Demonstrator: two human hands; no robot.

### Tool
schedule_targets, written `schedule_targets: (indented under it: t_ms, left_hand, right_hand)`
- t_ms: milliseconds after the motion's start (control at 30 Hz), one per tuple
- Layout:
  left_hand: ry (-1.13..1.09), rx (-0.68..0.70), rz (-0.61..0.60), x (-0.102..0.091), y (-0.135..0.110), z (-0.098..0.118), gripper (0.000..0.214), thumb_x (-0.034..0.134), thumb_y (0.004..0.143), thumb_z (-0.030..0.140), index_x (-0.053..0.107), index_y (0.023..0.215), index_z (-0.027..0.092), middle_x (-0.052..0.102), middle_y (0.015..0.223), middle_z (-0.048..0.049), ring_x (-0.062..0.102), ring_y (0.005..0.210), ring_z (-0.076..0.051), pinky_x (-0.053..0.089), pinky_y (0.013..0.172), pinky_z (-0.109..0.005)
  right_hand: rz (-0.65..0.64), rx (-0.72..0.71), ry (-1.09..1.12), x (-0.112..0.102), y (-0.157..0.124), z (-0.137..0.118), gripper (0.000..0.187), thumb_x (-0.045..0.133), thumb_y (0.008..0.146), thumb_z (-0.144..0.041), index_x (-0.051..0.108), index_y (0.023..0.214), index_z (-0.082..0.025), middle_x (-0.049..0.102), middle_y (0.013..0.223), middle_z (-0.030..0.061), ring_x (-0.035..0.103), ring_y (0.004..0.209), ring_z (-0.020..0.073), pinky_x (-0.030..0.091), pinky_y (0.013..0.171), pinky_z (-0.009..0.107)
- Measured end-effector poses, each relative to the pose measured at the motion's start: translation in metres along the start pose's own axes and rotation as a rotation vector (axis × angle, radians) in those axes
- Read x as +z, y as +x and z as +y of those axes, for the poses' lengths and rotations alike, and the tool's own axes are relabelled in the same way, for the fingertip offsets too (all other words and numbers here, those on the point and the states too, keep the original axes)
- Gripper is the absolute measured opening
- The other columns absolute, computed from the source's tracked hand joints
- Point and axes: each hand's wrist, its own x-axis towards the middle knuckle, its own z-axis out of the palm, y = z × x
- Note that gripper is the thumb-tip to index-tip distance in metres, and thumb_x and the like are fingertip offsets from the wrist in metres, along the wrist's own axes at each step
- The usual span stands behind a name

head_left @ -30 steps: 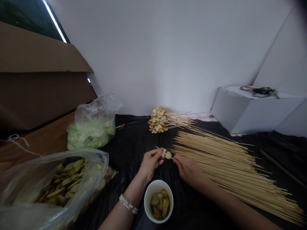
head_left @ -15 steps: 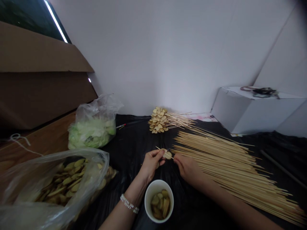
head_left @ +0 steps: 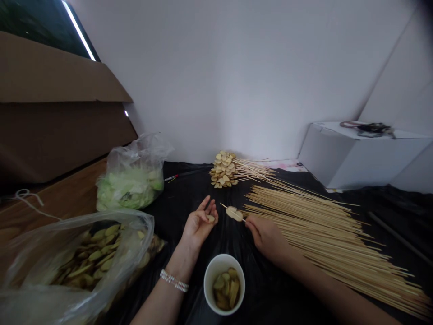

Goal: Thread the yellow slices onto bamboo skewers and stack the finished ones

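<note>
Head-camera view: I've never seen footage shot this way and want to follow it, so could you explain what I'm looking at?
There is no machine here, just one person's bare hands. The camera is worn on the head, looking forward and down, so the arms enter from the bottom.

The right hand holds a thin skewer threaded with pale slices. The left hand, fingers partly spread, holds a loose slice.

On the black sheet stands a white cup with more slices inside. Bare skewers lie to the right, loaded skewers behind the hands, and two clear bags of cut food at the left.
</note>
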Motion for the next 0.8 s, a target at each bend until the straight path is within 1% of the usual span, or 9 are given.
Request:
schedule_targets:
  t_ms: [133,267,367,467,533,600,667,733,800]
  left_hand:
    - [-0.004,-0.033,-0.008,0.001,0.001,-0.008,0.077,0.033,0.045,-0.016,0.059,0.11,0.016,0.061,0.109,-0.0116,0.065,0.094,-0.016,0.054,0.078,-0.028]
    - [0.0,-0.003,0.012,0.003,0.004,-0.011,0.07,0.034,0.06,-0.018,0.054,0.119,0.016,0.059,0.117,-0.015,0.063,0.103,-0.02,0.054,0.086,-0.034]
    - [0.021,0.013,0.035,0.005,0.005,-0.012,0.054,0.04,0.073,-0.013,0.05,0.12,0.012,0.057,0.121,-0.0209,0.063,0.104,-0.023,0.057,0.081,-0.03]
    - [0.041,0.028,0.084,0.008,0.005,-0.013,0.029,0.044,0.084,0.0,0.052,0.111,0.008,0.059,0.116,-0.0249,0.065,0.1,-0.025,0.058,0.072,-0.027]
    - [0.028,-0.007,0.081,0.008,0.004,-0.012,0.02,0.045,0.086,0.008,0.055,0.104,0.008,0.06,0.114,-0.0249,0.066,0.098,-0.026,0.059,0.071,-0.03]
    - [0.015,-0.05,0.046,0.006,0.003,-0.011,0.023,0.045,0.082,0.006,0.056,0.102,0.009,0.061,0.114,-0.0225,0.065,0.098,-0.026,0.058,0.075,-0.035]
    - [0.038,-0.043,0.015,0.004,0.003,-0.01,0.042,0.042,0.069,-0.006,0.056,0.105,0.01,0.061,0.114,-0.0196,0.064,0.101,-0.025,0.056,0.082,-0.039]
    - [0.096,-0.008,0.018,0.002,0.004,-0.012,0.062,0.036,0.054,-0.014,0.056,0.109,0.009,0.061,0.112,-0.018,0.063,0.103,-0.024,0.054,0.088,-0.038]
    - [0.156,0.02,0.038,0.002,0.004,-0.015,0.071,0.033,0.048,-0.017,0.055,0.11,0.008,0.061,0.11,-0.0178,0.063,0.103,-0.024,0.053,0.089,-0.036]
  right_hand:
    - [-0.016,0.013,-0.01,-0.001,0.0,0.0,0.027,0.034,0.094,-0.024,0.054,0.076,-0.02,0.061,0.072,0.0025,0.053,0.066,0.0152,0.033,0.063,0.026]
    - [-0.012,-0.006,-0.016,-0.001,0.0,0.0,0.028,0.033,0.095,-0.024,0.054,0.076,-0.02,0.061,0.071,0.0023,0.053,0.065,0.0148,0.033,0.062,0.026]
    - [0.009,-0.024,-0.027,-0.002,0.0,-0.001,0.028,0.033,0.095,-0.024,0.054,0.076,-0.02,0.061,0.071,0.0021,0.053,0.064,0.0144,0.032,0.061,0.026]
    - [0.016,-0.038,-0.031,-0.003,0.0,-0.002,0.03,0.033,0.095,-0.025,0.055,0.076,-0.02,0.061,0.071,0.0021,0.053,0.064,0.0143,0.032,0.061,0.026]
    - [0.013,-0.044,-0.035,-0.004,0.0,-0.003,0.03,0.033,0.095,-0.025,0.056,0.076,-0.02,0.061,0.071,0.0022,0.053,0.064,0.0143,0.032,0.062,0.026]
    - [0.006,-0.044,-0.037,-0.005,0.0,-0.004,0.03,0.033,0.095,-0.025,0.055,0.076,-0.02,0.061,0.071,0.0024,0.053,0.065,0.0146,0.033,0.062,0.026]
    - [-0.004,-0.038,-0.042,-0.005,0.0,-0.005,0.03,0.033,0.095,-0.025,0.055,0.076,-0.019,0.061,0.071,0.0027,0.054,0.066,0.0149,0.033,0.063,0.026]
    - [-0.01,-0.031,-0.052,-0.006,0.0,-0.006,0.029,0.033,0.095,-0.025,0.055,0.077,-0.019,0.062,0.072,0.003,0.054,0.067,0.0151,0.034,0.064,0.026]
    - [-0.015,-0.026,-0.061,-0.006,0.0,-0.006,0.029,0.033,0.096,-0.025,0.055,0.077,-0.019,0.062,0.072,0.0031,0.054,0.067,0.0152,0.034,0.064,0.026]
